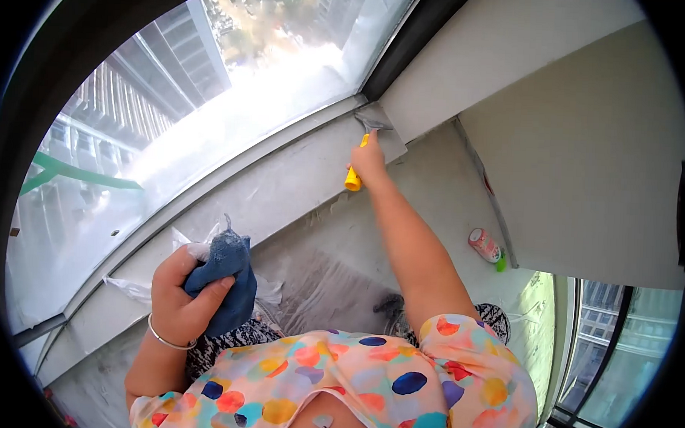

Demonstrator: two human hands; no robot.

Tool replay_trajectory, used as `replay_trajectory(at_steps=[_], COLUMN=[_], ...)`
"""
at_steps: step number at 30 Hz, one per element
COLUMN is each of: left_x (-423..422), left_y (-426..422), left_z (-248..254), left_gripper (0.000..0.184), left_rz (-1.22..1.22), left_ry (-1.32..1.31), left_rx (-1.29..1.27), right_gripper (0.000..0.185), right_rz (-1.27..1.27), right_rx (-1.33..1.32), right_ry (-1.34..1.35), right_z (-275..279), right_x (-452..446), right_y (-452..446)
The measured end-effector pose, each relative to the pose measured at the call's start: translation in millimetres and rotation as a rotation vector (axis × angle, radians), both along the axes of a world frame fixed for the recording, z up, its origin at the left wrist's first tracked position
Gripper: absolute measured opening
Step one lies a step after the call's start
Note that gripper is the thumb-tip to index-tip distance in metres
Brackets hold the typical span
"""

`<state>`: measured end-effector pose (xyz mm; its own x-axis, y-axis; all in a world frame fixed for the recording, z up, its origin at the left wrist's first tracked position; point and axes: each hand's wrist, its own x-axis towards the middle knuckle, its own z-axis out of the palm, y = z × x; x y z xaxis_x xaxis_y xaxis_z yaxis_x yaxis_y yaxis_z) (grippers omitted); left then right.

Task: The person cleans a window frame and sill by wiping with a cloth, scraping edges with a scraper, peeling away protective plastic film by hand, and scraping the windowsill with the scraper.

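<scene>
A scraper with a yellow handle [353, 179] is in my right hand [369, 160], fingers wrapped round it. Its wide grey blade [373, 122] lies at the inner corner of the grey window ledge [283, 183], close to the dark frame. On the left, my left hand [179, 299] holds a bunched blue cloth [231, 274] between thumb and fingers, above the ledge's near edge. White stuff covers a fingertip of that hand. Crumpled clear plastic [129, 288] lies on the ledge beside and behind this hand.
A pink can [484, 245] with a bright green item [501, 261] beside it is on the dusty floor [434, 194] at the right. A large window [233, 112] with green tape [87, 175] rises beyond the ledge. A pale wall panel [586, 162] stands at the right.
</scene>
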<state>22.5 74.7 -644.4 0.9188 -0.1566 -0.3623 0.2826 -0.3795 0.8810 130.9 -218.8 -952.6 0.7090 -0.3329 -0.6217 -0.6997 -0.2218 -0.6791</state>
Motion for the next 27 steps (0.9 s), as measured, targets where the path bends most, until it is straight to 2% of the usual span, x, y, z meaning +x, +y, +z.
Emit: replay_trajectory(at_steps=[2,7,10,12,14,15,19,22,23,27], left_x=[9,28,37,39,40,40,43,43,43,42], left_y=[1,9,7,9,8,6,-3,-20,-25,-25], left_z=[-5,-26,-30,-37,-40,-41,-44,-52,-55,-61], left_gripper=[0.017,0.015,0.016,0.018,0.02,0.015,0.016,0.017,0.017,0.017], left_rz=[-0.025,-0.148,-0.206,-0.271,-0.308,-0.302,-0.35,-0.36,-0.356,-0.422], left_ry=[-0.01,-0.039,-0.039,-0.082,-0.119,-0.141,-0.185,-0.254,-0.242,-0.14], left_rx=[-0.06,-0.186,-0.267,-0.257,-0.267,-0.263,-0.287,-0.269,-0.247,-0.131], right_gripper=[0.077,0.076,0.076,0.076,0.076,0.076,0.079,0.08,0.078,0.075], right_rz=[0.205,0.18,0.203,0.18,0.243,0.271,0.213,0.426,0.356,0.443], right_rx=[-0.201,-0.111,-0.118,-0.024,-0.065,-0.086,-0.091,-0.146,-0.095,-0.114], right_ry=[0.056,0.095,0.101,0.1,0.162,0.187,0.156,0.121,0.124,0.033], right_z=[-3,37,37,46,52,53,51,61,69,46], right_x=[-2,-15,-23,-39,-50,-51,-54,-67,-66,-68], right_y=[10,51,79,98,120,129,145,156,157,131])
